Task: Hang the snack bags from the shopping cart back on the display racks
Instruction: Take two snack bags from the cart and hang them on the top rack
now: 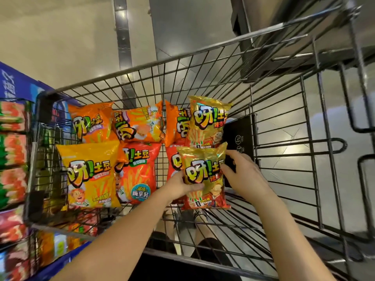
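Both forearms are reaching into the black wire shopping cart (47, 102) from the near edge. The left hand (180, 186) is gripping the gold foil snack bag with red lower panel (200, 173), with its thumb across the lower front and its fingers behind. The right hand (243, 175) is gripping the same bag at its right edge, fingers curled against the foil. This bag is being held upright, just above the cart floor at centre right.

The large yellow snack bag (91, 175) and the red snack bag with a round blue badge (138, 173) are lying side by side to the left, overlapping slightly. Another red bag (172, 161) is partly hidden behind the held one.

Further in, a second gold foil bag (209, 120) is lying just beyond the held bag, and three orange snack bags (91, 122) (140, 124) (176, 122) are lying in a row along the far wall. A black plastic panel (239, 134) is standing at the right.

Outside the cart on the left, the blue-framed display rack (18, 82) is carrying red and green packets (14, 138).
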{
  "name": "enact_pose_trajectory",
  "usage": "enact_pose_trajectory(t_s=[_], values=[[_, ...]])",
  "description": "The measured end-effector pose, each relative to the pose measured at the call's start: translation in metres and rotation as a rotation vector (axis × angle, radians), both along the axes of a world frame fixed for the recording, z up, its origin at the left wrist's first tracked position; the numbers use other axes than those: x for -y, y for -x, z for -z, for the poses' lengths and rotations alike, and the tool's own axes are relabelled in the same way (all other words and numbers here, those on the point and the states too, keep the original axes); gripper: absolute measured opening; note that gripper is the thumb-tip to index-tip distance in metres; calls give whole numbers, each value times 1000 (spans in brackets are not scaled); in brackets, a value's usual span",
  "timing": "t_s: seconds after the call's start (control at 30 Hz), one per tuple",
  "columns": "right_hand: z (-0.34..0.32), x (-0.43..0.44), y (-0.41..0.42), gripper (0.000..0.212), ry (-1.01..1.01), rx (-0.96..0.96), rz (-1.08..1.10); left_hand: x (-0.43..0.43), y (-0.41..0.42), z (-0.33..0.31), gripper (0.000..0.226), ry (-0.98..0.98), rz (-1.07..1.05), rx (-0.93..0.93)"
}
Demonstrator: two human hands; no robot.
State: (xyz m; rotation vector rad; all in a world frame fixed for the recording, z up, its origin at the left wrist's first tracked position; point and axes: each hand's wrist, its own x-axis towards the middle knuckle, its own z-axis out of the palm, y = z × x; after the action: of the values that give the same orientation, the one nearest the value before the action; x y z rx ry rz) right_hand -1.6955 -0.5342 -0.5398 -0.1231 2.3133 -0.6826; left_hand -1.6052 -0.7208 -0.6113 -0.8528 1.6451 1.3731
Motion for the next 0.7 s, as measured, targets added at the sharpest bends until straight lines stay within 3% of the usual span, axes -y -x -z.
enact_pose_trajectory(t_s=[0.2, 0.43, 0.6, 0.7], values=[[-2, 8, 16, 50, 4, 17, 106, 40, 3, -26, 55, 37, -83, -18], [25, 35, 49, 69, 16, 102, 259, 96, 6, -43, 85, 60, -215, -46], [60, 66, 69, 50, -15, 127, 416, 122, 6, -43, 85, -21, -297, -69], [80, 81, 75, 43, -73, 96, 480, 131, 6, -40, 61, -25, -339, -70]])
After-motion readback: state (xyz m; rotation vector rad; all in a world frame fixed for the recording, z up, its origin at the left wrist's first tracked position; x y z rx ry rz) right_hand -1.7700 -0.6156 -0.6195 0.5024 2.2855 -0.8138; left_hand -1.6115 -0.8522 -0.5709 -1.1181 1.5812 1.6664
